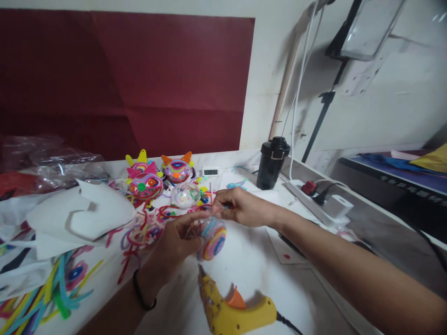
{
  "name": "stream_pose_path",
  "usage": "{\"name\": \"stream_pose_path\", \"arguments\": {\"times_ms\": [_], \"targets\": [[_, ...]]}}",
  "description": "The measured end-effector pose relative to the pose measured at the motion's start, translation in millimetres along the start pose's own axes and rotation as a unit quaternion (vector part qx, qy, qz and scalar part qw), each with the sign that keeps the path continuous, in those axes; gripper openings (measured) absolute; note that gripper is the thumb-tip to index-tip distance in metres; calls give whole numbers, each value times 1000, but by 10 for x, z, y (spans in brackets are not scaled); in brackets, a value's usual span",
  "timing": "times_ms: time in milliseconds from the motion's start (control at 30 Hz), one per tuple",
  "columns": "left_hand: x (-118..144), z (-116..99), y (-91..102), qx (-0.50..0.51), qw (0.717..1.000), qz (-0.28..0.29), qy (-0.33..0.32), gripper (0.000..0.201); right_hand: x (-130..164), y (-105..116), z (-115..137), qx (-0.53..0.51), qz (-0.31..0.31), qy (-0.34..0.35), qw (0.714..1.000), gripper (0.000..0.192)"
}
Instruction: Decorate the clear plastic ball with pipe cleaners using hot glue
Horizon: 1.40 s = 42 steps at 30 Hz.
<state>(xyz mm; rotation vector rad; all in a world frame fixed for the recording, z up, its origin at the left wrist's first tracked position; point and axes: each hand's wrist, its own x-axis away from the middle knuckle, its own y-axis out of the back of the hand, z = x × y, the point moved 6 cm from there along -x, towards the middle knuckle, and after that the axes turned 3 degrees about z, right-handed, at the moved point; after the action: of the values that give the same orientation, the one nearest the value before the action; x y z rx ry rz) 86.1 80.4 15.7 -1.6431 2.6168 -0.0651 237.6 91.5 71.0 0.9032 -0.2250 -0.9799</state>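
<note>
My left hand (181, 237) is closed around a clear ball (215, 241) with bands of blue, pink, orange and yellow fuzzy stems coiled on its side. At the top of the ball, my right hand (239, 207) pinches with thumb and forefinger; what lies between the fingertips is too small to make out. Just below, a yellow hot glue gun (240, 314) with an orange trigger rests on the white table, its nozzle pointing toward the ball. Behind my hands stands another clear ball (185, 195) with coloured bits in it.
Decorated animal-face balls (178, 168) stand at the back beside a small digital clock (210, 171). Fuzzy stems (52, 288) and crumpled white paper (84, 214) lie at left. A black bottle (272, 163) and a power strip (319, 204) are at right. The glue gun's cord (288, 322) trails rightward.
</note>
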Motion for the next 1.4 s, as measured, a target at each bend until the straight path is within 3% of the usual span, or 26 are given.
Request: {"name": "stream_pose_path", "arguments": {"times_ms": [333, 600, 733, 800, 933, 1200, 1400], "targets": [[-14, 51, 27, 40, 999, -12, 6, 49, 68, -30, 153, 123, -19, 26, 992, 13], [-18, 41, 54, 42, 999, -21, -14, 51, 118, -129, 268, 258, -26, 28, 965, 12], [0, -35, 54, 25, 999, -34, -25, 50, 106, -72, 166, 72, -74, 7, 995, 13], [2, -54, 64, 27, 999, -38, -27, 51, 94, -43, 63, -27, -94, -18, 995, 13], [-7, -31, 110, 26, 998, -42, -33, 55, 70, -39, -89, -131, -102, -57, 984, 5], [18, -79, 131, -17, 996, -49, -68, 54, 22, -98, -166, -256, -100, -130, 952, 10], [14, -28, 139, 11, 997, -37, -59, 55, -20, -170, -297, -316, -72, -196, 926, 21]]}}
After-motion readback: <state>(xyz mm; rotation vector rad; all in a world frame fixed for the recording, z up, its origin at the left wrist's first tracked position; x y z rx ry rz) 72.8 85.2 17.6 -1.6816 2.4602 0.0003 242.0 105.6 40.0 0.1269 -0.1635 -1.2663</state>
